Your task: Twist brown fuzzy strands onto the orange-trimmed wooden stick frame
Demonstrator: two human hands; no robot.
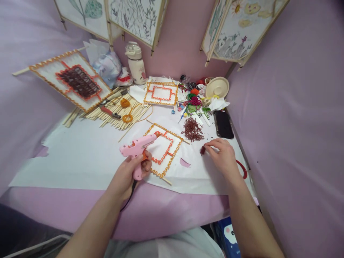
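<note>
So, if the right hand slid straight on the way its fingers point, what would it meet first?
The right hand points left, pinching a dark red scrap. Straight on, it would probably meet the orange-trimmed frame first, across bare white paper.

Soft, even indoor light with faint shadows, mild blur throughout and wide-angle bending at the edges.

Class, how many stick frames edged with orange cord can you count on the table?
3. The near frame lies under the pink glue gun; the back frame lies near the bottle; the left frame, brown-centred, leans up. More may be hidden.
</note>
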